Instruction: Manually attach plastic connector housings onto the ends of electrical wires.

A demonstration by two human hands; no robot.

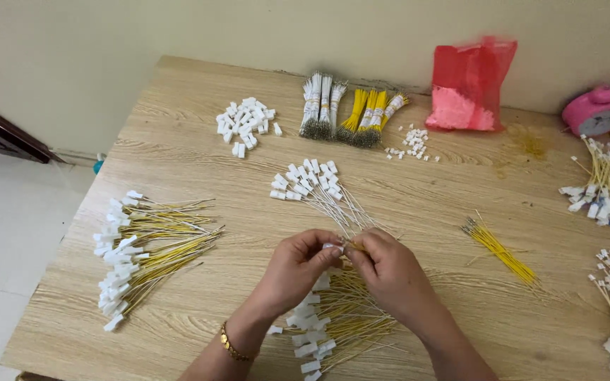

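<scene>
Both hands meet at lower centre of the frame. Left hand (296, 262), a gold bracelet (233, 346) on its wrist, has thumb and fingertips pinched together on a small white connector (332, 246). Right hand (388, 271) has fingertips pinched on a yellow wire (354, 248) right at the connector. The wire's long axis runs roughly left to right, its tip pointing left into the connector; most of its length is hidden by the fingers.

Directly below the hands: a heap of finished yellow wires with white connectors (326, 324), connectors toward the lower left. Just above the hands: a fan of white wires with connectors (315, 187). Loose yellow wires (499, 248) lie right of centre, pointing diagonally from upper left to lower right.

Surface: light wood-grain table (199, 85). Cream wall behind; pale floor at left. Red plastic bag (469, 85) and pink alarm clock (599, 109) at upper right.
</scene>
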